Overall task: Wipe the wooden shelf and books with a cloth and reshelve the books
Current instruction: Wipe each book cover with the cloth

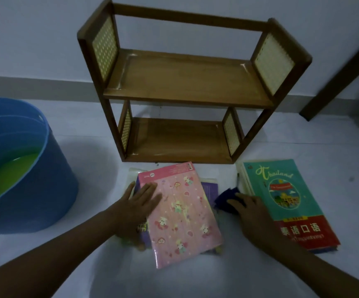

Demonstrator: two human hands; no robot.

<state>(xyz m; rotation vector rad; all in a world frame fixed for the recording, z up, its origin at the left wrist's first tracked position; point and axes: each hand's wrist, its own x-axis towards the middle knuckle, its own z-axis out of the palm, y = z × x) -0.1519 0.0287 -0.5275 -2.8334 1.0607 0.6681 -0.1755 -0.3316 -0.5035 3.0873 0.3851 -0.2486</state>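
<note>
A small two-tier wooden shelf (187, 82) with woven side panels stands bare against the wall. On the floor in front lies a pink cartoon-print book (182, 214) on top of a purple book (209, 190) and others. My left hand (135, 203) lies on the pink book's left edge, thumb under the stack's side. My right hand (251, 214) presses on a dark blue cloth (225, 200) on the floor between the two stacks. To the right lies a teal and red Thailand book (288, 203) on another stack.
A blue tub (45, 190) holding greenish liquid stands at the left. A dark wooden door frame (341, 67) leans in at the far right. The floor is pale, with a grey skirting along the wall.
</note>
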